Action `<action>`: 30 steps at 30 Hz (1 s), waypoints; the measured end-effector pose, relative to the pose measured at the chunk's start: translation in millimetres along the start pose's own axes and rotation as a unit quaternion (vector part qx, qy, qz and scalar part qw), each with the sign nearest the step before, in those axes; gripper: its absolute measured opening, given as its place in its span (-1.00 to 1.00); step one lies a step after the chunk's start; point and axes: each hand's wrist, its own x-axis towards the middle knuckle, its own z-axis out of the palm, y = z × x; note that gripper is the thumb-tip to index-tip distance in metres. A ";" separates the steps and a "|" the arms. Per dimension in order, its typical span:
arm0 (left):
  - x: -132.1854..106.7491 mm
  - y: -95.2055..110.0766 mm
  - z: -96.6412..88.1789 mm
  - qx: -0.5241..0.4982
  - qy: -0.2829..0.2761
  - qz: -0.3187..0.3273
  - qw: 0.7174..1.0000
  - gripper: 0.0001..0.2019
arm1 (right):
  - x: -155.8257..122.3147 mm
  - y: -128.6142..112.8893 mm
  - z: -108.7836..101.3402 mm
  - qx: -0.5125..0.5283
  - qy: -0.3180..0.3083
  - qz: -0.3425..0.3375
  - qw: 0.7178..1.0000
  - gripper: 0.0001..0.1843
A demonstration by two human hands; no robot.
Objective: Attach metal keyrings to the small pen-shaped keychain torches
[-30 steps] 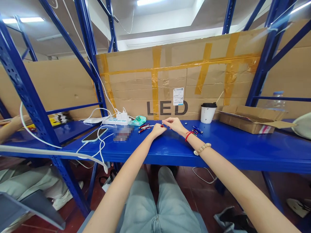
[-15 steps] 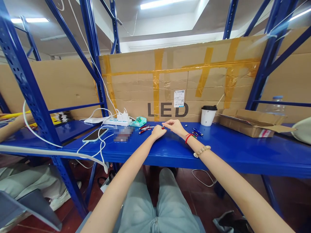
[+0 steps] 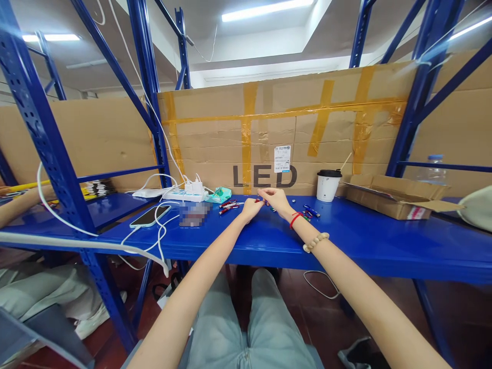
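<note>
So the thing in play is a tiny red piece (image 3: pixel 258 200) right up by the fingers, just above the blue tabletop (image 3: pixel 277 237). Too small from where I'm standing to say what part it is. Left hand (image 3: pixel 252 209) is curled up with the piece pinched in it. Right hand (image 3: pixel 275 200) is right beside it, fingertips bunched close to the piece, but I honestly can't tell if they're gripping anything. Some red pens (image 3: pixel 229 207) lie just left of the hands, blue pens (image 3: pixel 311 210) by the right wrist, which has a red bracelet (image 3: pixel 295 220) on it. Further out: green packet (image 3: pixel 220 195), white power strip (image 3: pixel 184 196) and phone (image 3: pixel 149 217) on the left, lidded paper cup (image 3: pixel 327 187) and open cardboard box (image 3: pixel 386 199) on the right. Big taped cardboard panel (image 3: pixel 215 143) behind, reading "LED".
</note>
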 end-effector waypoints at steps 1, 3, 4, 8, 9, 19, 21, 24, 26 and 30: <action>-0.5 2.3 -0.8 0.010 0.010 0.001 1.000 -0.78 | 0.5 0.2 -1.0 0.011 0.010 0.003 1.000 -0.55; -1.2 6.5 -3.2 0.031 0.032 0.008 0.999 -0.74 | 0.9 0.9 -2.3 0.022 0.017 0.008 1.000 -0.51; -1.4 8.2 -4.6 0.038 0.043 0.014 0.998 -0.73 | 0.8 1.2 -2.5 0.026 0.015 0.013 0.999 -0.50; -2.1 12.1 -9.9 0.072 0.079 0.035 0.994 -0.69 | 0.4 1.7 -2.1 0.052 0.006 0.033 0.998 -0.46; -2.5 12.4 -10.9 0.091 0.084 0.039 0.992 -0.68 | 0.5 1.4 -2.1 0.056 0.002 0.035 0.998 -0.45; -9.1 14.2 -16.1 0.228 0.040 0.058 0.971 -0.66 | -3.5 -4.3 -4.2 -0.050 -0.079 0.034 0.995 -0.42; -9.3 14.3 -16.6 0.225 0.036 0.061 0.972 -0.65 | -5.3 -5.8 -5.2 -0.078 -0.086 0.040 0.992 -0.41; -8.7 13.1 -16.6 0.234 0.028 0.053 0.970 -0.64 | -6.3 -6.4 -6.3 -0.086 -0.083 0.050 0.992 -0.41; -7.5 11.2 -16.2 0.245 0.025 0.047 0.968 -0.64 | -6.0 -5.7 -6.5 -0.084 -0.080 0.053 0.992 -0.43; -4.3 5.5 -15.0 0.243 0.024 0.044 0.969 -0.68 | -4.4 -3.6 -6.5 -0.088 -0.077 0.041 0.992 -0.49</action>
